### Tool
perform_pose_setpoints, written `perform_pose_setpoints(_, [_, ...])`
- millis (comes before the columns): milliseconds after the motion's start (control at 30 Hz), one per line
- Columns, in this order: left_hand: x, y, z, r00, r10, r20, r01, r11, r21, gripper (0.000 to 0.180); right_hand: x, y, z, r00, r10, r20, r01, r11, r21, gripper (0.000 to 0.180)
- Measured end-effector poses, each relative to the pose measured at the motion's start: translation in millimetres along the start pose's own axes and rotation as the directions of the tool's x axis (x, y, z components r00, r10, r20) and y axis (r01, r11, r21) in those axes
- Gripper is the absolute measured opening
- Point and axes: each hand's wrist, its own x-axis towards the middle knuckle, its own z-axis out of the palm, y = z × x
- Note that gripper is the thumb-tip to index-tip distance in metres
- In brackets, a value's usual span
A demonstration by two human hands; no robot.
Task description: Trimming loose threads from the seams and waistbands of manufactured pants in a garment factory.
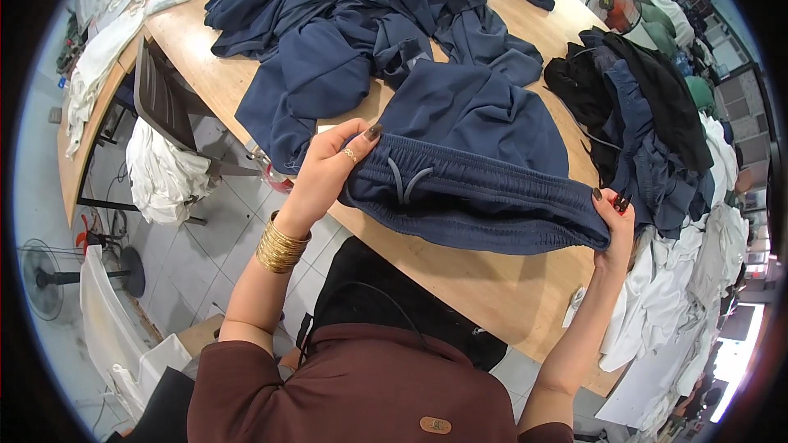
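A pair of navy trousers [484, 115] lies on the wooden table with its gathered elastic waistband [492, 176] raised toward me. My left hand [335, 156] grips the waistband's left end, thumb on top. The other end is pinched in my right hand [614, 217]. Between the two hands the band is stretched wide, and its opening gapes toward me. Two ends of a grey drawstring [400, 180] hang out near my left hand. Both legs of the trousers spread away over the tabletop, partly mixed with other navy cloth.
A heap of navy garments [345, 25] covers the far part of the table [484, 299]. Black and navy clothes [648, 115] hang over its right side, above white garments [665, 287]. To the left stand a brown chair [164, 98], white cloth [164, 172] and a fan [45, 279].
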Motion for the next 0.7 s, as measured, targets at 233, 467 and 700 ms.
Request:
perform_pose_setpoints(233, [0.0, -2.7, -3.1, 0.999, -0.009, 0.041, 0.011, 0.998, -0.065, 0.019, 2.3, 5.2, 8.1, 0.999, 0.033, 0.038, -0.034, 0.999, 0.014, 0.005])
perform_pose_setpoints(467, [-18.4, -92.6, -10.4, 0.959, -0.155, 0.236, -0.022, 0.793, 0.609, 0.026, 18.3, 105.7, 26.9, 0.974, -0.088, 0.207, 0.214, 0.653, -0.726, 0.026])
perform_pose_setpoints(700, [-18.9, -63.7, -28.3, 0.955, -0.237, 0.179, 0.178, 0.939, 0.295, 0.020, -40.8, 0.5, 29.9, 0.675, 0.154, 0.721, 0.494, 0.631, -0.597, 0.018])
